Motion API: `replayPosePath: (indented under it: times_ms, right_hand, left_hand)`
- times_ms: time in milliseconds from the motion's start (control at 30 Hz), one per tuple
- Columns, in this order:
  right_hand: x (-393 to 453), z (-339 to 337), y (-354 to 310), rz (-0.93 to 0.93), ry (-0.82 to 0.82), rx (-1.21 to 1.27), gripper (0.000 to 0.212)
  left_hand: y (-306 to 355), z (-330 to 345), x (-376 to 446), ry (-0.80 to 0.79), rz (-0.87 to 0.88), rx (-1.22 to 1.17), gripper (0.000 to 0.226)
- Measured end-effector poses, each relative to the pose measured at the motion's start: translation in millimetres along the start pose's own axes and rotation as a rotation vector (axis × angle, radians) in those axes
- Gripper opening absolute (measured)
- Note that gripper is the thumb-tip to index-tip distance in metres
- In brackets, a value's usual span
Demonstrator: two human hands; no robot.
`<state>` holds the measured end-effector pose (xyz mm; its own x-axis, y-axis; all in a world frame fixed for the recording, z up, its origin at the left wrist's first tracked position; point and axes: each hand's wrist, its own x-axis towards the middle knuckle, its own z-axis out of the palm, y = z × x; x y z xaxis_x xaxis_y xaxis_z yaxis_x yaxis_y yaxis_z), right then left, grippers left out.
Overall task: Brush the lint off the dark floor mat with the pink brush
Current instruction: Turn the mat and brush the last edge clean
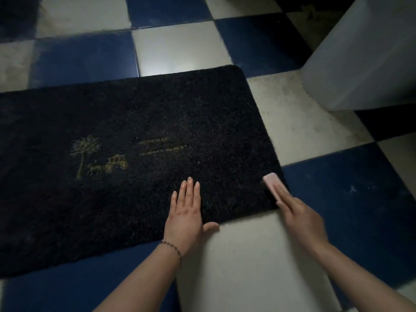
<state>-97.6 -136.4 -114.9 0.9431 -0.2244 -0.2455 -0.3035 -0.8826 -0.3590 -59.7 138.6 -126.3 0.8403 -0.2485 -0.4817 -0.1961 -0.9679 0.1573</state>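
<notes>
A dark shaggy floor mat (139, 122) with a gold tree-and-carriage print lies on the tiled floor. Small pale specks of lint dot its pile. My left hand (186, 212) rests flat on the mat's near right part, fingers spread, thumb over the front edge; a thin bracelet circles the wrist. My right hand (301, 218) grips the pink brush (275, 184), which lies against the mat's near right corner, angled up and to the left.
The floor is a checkerboard of blue and white tiles (252, 262). A large pale rounded container or fixture (369, 57) stands at the right rear, close to the mat's far right corner. The scene is dim.
</notes>
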Motion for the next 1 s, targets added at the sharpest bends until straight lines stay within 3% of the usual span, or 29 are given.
replayPosePath:
  times_ms: [133, 333, 400, 567, 667, 767, 867, 1000]
  right_hand:
    - [-9, -2, -15, 0.031, 0.030, 0.076, 0.048]
    - [-7, 37, -114, -0.344, -0.160, 0.004, 0.046]
    - [10, 40, -123, -0.395, -0.143, -0.037, 0.044]
    - [32, 11, -49, -0.132, -0.084, -0.085, 0.045]
    - [17, -8, -9, 0.071, -0.032, 0.013, 0.045]
    - [6, -14, 4, 0.150, 0.063, 0.093, 0.042]
    - [-4, -10, -14, 0.093, 0.074, 0.118, 0.043]
    - [-30, 23, -64, -0.201, -0.164, -0.004, 0.049]
  left_hand:
    - [0, -1, 0, -0.026, 0.002, -0.002, 0.111]
    - [0, 1, 2, -0.010, 0.001, 0.039, 0.106]
    - [0, 1, 2, -0.018, 0.008, 0.033, 0.106]
    - [0, 0, 0, -0.013, 0.010, 0.005, 0.109]
    - [-1, -1, 0, -0.015, 0.005, 0.000, 0.109]
    - [1, -1, -1, -0.020, 0.009, 0.003, 0.109]
    - [1, 0, 0, -0.005, 0.012, 0.006, 0.109]
    - [-1, 2, 1, -0.001, 0.010, 0.012, 0.106]
